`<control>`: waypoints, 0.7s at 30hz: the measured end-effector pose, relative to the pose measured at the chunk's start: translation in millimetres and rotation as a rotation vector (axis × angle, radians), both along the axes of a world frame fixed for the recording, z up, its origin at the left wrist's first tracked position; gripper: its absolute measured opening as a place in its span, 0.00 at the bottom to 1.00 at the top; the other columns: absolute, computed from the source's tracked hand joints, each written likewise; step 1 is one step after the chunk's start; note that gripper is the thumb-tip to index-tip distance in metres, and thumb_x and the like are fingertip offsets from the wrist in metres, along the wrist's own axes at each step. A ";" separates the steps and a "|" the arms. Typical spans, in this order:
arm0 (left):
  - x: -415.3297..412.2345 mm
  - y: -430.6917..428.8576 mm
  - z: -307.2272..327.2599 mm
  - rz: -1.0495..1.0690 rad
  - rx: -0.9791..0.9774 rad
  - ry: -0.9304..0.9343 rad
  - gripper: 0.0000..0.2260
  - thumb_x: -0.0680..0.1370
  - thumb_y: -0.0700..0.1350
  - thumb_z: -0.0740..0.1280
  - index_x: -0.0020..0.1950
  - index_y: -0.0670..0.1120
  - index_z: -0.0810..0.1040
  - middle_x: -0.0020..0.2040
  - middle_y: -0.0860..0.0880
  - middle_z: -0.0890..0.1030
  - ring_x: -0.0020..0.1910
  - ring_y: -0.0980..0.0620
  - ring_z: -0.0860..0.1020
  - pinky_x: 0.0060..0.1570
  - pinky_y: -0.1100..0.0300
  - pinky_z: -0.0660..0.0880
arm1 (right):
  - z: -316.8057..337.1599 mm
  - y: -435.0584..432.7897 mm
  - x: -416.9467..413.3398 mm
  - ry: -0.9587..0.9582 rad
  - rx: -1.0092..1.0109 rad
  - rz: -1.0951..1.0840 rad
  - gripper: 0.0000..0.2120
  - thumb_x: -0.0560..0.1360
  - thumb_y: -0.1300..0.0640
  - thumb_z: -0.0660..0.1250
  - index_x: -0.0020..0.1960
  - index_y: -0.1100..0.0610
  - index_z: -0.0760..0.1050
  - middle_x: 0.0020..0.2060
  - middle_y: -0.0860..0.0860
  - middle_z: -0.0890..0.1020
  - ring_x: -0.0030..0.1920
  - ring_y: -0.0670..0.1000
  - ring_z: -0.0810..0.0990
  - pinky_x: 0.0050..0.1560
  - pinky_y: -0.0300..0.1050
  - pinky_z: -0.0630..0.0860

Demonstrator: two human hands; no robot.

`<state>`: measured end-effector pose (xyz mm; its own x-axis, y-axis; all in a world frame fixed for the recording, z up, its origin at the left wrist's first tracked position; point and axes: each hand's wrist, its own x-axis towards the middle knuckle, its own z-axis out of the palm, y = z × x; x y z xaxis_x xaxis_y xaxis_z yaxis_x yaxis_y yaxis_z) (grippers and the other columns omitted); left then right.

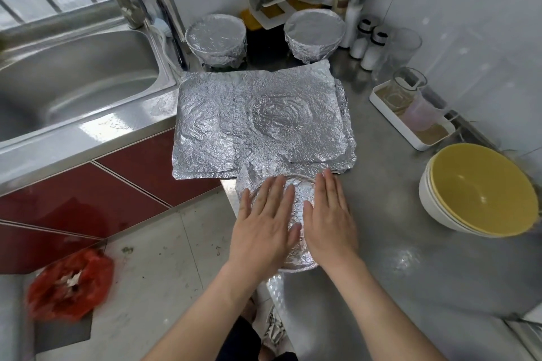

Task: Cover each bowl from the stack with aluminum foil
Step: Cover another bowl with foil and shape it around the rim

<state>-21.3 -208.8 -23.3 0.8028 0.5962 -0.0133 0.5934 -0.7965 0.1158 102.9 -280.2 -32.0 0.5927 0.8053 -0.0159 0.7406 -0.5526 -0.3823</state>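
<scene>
Head view: my left hand [264, 223] and right hand [328, 214] lie flat, side by side, on foil [296, 199] draped over a bowl at the near counter [410, 258] edge. Fingers [274, 192] are straight, slightly spread, pressing and gripping nothing. The bowl is hidden under my palms. Foil sheets [258, 123] lie just beyond my fingertips. Stacked yellow bowls [481, 190] sit well apart on the right.

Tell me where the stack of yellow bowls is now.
In the head view, the stack of yellow bowls stands on the steel counter at the far right, to the right of the right hand and near the white tray.
</scene>
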 end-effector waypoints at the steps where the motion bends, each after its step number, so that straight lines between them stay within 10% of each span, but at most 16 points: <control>1: -2.0 1.8 2.0 0.041 -0.020 -0.036 0.28 0.82 0.57 0.51 0.79 0.46 0.58 0.79 0.45 0.56 0.79 0.46 0.53 0.76 0.42 0.48 | 1.5 0.0 0.6 0.019 0.046 -0.002 0.27 0.81 0.52 0.47 0.77 0.62 0.53 0.77 0.55 0.55 0.77 0.53 0.53 0.75 0.46 0.53; 4: -6.7 7.1 -0.6 0.150 -0.161 -0.172 0.28 0.82 0.56 0.46 0.80 0.46 0.45 0.80 0.47 0.45 0.79 0.50 0.41 0.76 0.52 0.39 | 2.9 -2.6 1.2 0.215 0.209 -0.076 0.22 0.82 0.59 0.53 0.75 0.61 0.62 0.75 0.53 0.63 0.75 0.51 0.62 0.72 0.38 0.57; 10: -6.3 14.3 6.7 0.315 -0.380 -0.428 0.23 0.81 0.41 0.61 0.76 0.48 0.65 0.75 0.53 0.66 0.75 0.54 0.63 0.69 0.67 0.57 | 17.3 -3.3 10.3 0.844 0.506 -0.494 0.11 0.76 0.66 0.64 0.54 0.55 0.79 0.50 0.49 0.83 0.51 0.43 0.81 0.54 0.40 0.75; 14: 0.3 24.1 12.3 0.331 -0.394 -0.399 0.20 0.83 0.43 0.60 0.76 0.50 0.66 0.73 0.52 0.71 0.70 0.52 0.69 0.65 0.58 0.67 | 25.4 8.1 34.5 1.036 0.338 -0.548 0.10 0.78 0.58 0.63 0.47 0.66 0.75 0.40 0.67 0.74 0.40 0.56 0.74 0.49 0.54 0.74; 21: -3.1 21.6 4.7 0.286 -0.413 -0.437 0.19 0.82 0.42 0.62 0.73 0.50 0.71 0.71 0.54 0.73 0.70 0.54 0.71 0.65 0.66 0.63 | 18.4 24.0 53.8 1.143 0.198 -0.611 0.04 0.75 0.61 0.66 0.43 0.61 0.76 0.37 0.57 0.75 0.39 0.52 0.71 0.40 0.46 0.65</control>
<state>-24.4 -187.2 -18.5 0.5974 0.8019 0.0045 0.6040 -0.4536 0.6553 156.7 -256.2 -13.6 0.5911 0.4596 -0.6628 -0.4025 -0.5440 -0.7362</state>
